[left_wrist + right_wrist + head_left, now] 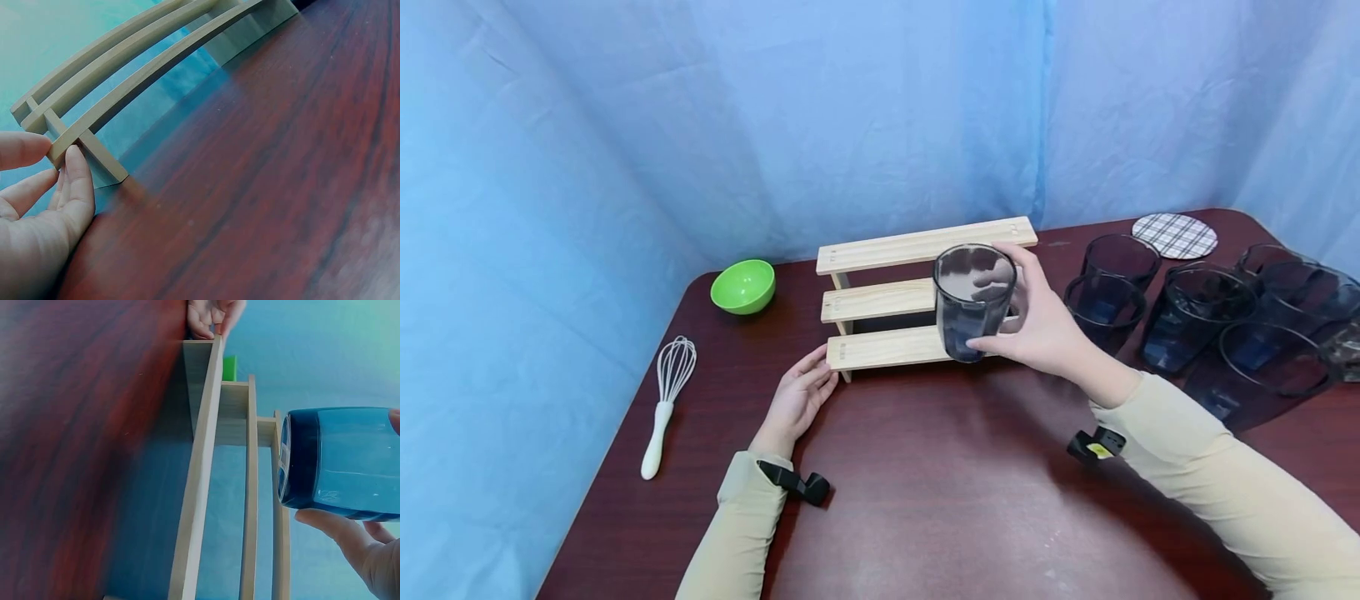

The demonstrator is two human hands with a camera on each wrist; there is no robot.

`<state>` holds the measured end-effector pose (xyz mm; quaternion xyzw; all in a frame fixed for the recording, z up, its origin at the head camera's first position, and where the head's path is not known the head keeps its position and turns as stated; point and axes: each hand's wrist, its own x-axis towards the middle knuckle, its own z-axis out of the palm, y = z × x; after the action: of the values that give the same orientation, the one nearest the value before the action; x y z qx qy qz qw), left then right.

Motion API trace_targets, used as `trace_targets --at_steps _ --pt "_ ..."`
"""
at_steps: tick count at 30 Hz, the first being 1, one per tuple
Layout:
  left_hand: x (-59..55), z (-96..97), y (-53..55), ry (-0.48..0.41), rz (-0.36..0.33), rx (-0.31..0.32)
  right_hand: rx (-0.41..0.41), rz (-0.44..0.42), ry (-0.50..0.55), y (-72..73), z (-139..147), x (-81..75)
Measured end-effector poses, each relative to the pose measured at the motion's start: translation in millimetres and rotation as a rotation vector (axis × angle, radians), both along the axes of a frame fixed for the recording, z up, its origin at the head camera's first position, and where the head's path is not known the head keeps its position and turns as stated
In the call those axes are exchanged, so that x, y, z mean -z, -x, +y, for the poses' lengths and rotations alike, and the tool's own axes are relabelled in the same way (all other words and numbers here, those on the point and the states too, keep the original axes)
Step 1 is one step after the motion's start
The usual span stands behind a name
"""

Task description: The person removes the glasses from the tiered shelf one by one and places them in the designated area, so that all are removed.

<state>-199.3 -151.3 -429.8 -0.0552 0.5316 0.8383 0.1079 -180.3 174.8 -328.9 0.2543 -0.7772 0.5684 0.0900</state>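
A three-step wooden rack stands toward the back of the table. My left hand pinches the left end of its lowest step; in the left wrist view the thumb and fingers meet at that corner. My right hand holds a dark, see-through glass upright in front of the rack, thumb on the near side and fingers behind. In the right wrist view the glass is apart from the steps, its thick base toward them.
Several more dark glasses stand close together at the right, beside my right forearm. Behind them lies a checked round mat. A green bowl and a whisk are at the left. A blue curtain hangs behind the table.
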Motion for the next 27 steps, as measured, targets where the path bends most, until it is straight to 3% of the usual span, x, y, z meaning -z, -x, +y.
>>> trace_targets --at_steps 4,14,24,27 --pt "0.3 0.4 -0.4 0.001 -0.006 -0.001 -0.015 0.02 -0.012 -12.4 13.4 1.8" --pt "1.1 -0.5 -0.2 0.0 -0.009 -0.007 -0.103 0.116 0.07 -34.6 38.6 5.5" --pt "0.7 -1.0 -0.1 0.009 -0.009 -0.001 -0.062 0.119 -0.036 -51.6 64.1 12.6" --pt "0.2 -0.6 -0.6 0.002 -0.022 -0.002 -0.018 0.131 -0.13 -57.5 72.6 14.0"
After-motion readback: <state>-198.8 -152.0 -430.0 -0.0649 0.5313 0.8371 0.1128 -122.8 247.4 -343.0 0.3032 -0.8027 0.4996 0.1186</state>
